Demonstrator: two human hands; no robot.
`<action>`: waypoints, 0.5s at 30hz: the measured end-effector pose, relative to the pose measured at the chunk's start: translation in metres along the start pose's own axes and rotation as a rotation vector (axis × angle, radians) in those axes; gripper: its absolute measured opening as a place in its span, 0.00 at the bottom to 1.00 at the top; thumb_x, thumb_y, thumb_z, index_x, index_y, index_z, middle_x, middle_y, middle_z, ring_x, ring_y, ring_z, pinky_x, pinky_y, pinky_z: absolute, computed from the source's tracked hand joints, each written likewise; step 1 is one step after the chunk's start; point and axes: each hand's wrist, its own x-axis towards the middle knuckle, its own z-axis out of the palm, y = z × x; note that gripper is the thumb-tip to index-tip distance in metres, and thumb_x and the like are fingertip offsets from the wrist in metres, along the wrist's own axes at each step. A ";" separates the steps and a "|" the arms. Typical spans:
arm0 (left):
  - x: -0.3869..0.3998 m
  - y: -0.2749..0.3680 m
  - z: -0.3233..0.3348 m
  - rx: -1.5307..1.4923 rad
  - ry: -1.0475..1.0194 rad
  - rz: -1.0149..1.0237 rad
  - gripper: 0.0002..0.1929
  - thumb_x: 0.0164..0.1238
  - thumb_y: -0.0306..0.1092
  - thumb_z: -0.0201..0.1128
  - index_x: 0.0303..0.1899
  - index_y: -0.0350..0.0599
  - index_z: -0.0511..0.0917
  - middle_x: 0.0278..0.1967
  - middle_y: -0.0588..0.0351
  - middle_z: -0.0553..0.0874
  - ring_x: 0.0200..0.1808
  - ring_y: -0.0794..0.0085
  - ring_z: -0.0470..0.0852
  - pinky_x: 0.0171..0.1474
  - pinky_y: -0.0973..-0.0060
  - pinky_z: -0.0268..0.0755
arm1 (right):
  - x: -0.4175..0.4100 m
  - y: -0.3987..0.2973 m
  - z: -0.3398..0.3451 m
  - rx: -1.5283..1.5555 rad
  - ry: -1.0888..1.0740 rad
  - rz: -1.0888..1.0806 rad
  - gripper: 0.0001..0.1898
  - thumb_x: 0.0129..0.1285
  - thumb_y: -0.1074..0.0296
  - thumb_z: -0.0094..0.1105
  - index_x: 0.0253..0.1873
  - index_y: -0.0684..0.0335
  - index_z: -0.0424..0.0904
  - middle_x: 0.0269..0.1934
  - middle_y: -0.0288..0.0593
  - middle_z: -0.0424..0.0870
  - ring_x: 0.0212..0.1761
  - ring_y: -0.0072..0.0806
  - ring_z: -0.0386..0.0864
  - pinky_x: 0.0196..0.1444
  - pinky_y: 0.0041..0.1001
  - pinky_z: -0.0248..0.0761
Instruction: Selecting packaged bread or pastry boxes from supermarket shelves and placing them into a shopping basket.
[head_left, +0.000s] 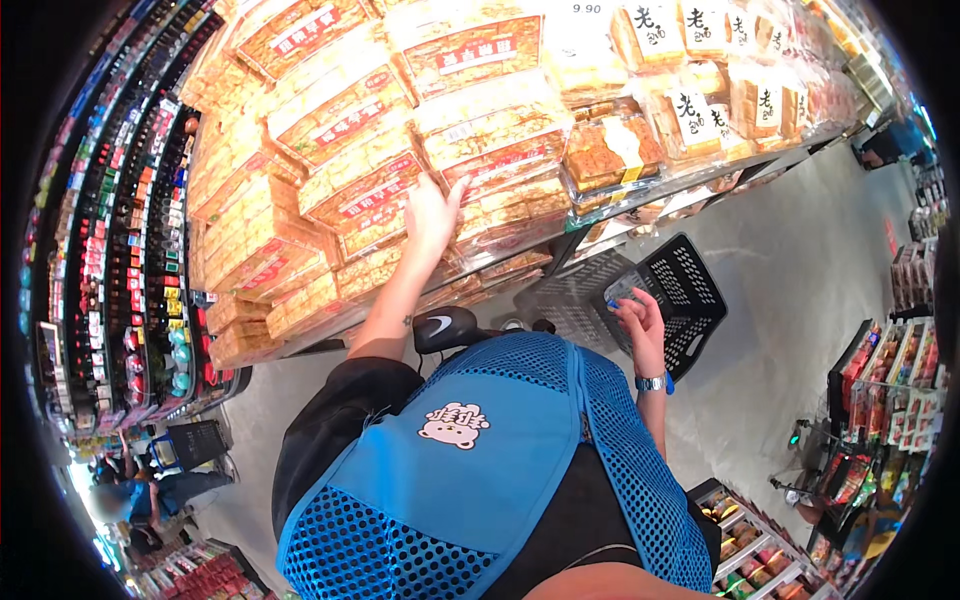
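My left hand reaches onto a stacked display of clear packs of golden pastry. Its fingers touch the red-labelled end of one pack, and the thumb is spread towards the neighbouring pack. The fingertips are washed out by glare. My right hand hangs bent in front of a black plastic shopping basket, a watch on its wrist. Its fingers are curled, with a small blue bit at the tips. Whether they hold something I cannot tell.
Bagged bread loaves and a boxed brown cake sit right of the packs. Near my waist is a black bicycle-type saddle. Stocked shelves line the left. People stand at lower left, and snack racks at right.
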 end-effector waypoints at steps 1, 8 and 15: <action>-0.003 0.000 -0.004 0.067 0.022 0.006 0.28 0.62 0.50 0.72 0.45 0.29 0.74 0.31 0.35 0.87 0.36 0.41 0.87 0.41 0.52 0.80 | 0.001 0.007 -0.006 -0.020 -0.023 -0.014 0.23 0.69 0.74 0.62 0.67 0.62 0.69 0.51 0.41 0.83 0.47 0.19 0.80 0.48 0.20 0.74; -0.035 -0.018 -0.046 -0.048 -0.232 0.116 0.25 0.65 0.50 0.69 0.48 0.35 0.76 0.33 0.41 0.87 0.38 0.49 0.88 0.43 0.57 0.79 | -0.011 0.079 -0.088 -0.988 0.332 -0.239 0.24 0.66 0.53 0.66 0.58 0.65 0.77 0.49 0.53 0.84 0.50 0.46 0.83 0.53 0.39 0.76; -0.047 -0.009 -0.075 0.073 -0.062 0.390 0.35 0.58 0.50 0.74 0.63 0.39 0.73 0.52 0.41 0.83 0.55 0.51 0.81 0.59 0.59 0.73 | -0.018 0.107 -0.118 -1.243 0.161 0.204 0.32 0.68 0.33 0.51 0.56 0.60 0.80 0.40 0.55 0.88 0.43 0.56 0.85 0.46 0.47 0.77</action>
